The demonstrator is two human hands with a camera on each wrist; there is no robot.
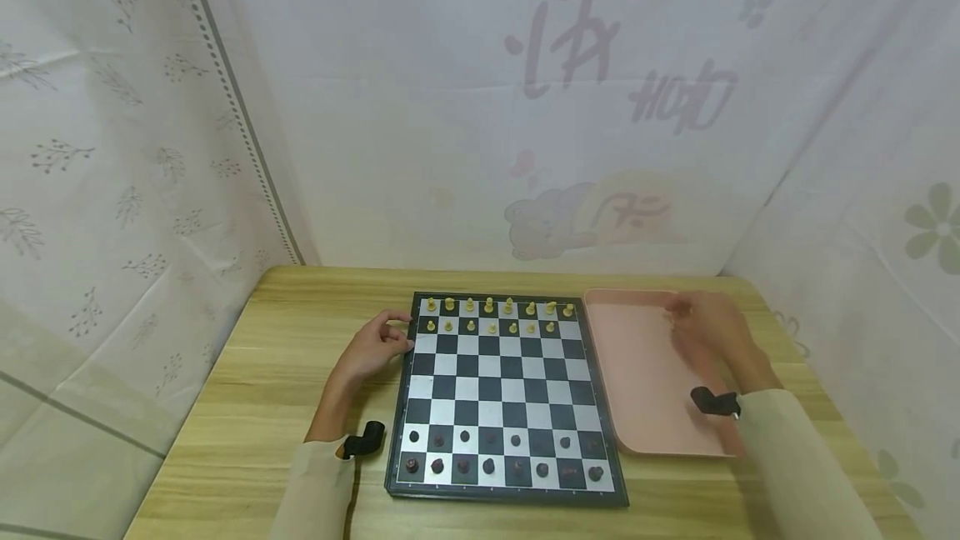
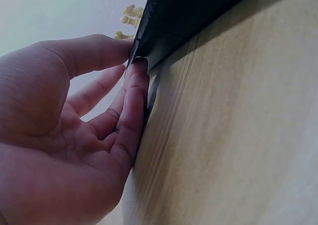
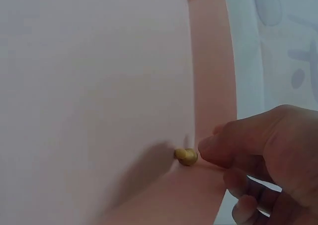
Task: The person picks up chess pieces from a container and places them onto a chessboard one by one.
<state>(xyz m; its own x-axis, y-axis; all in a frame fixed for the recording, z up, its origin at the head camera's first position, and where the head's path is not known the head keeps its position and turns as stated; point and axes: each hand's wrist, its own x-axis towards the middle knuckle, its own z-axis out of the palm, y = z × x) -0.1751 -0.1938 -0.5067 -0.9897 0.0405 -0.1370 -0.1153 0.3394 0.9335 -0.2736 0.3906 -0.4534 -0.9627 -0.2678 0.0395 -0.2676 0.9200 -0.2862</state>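
A black-framed magnetic chessboard lies on the wooden table, yellow pieces in two rows at its far end and dark pieces in two rows at its near end. My left hand holds the board's left edge near the far corner, thumb at the top rim and fingers against the side. Over the far right part of a pink tray is my right hand. In the right wrist view a small yellow pawn lies in the tray's corner, the fingertips right beside it.
The tray stands along the board's right side on the wooden table. Patterned cloth hangs behind the table and on both sides. In the far yellow front row, the rightmost square holds no piece.
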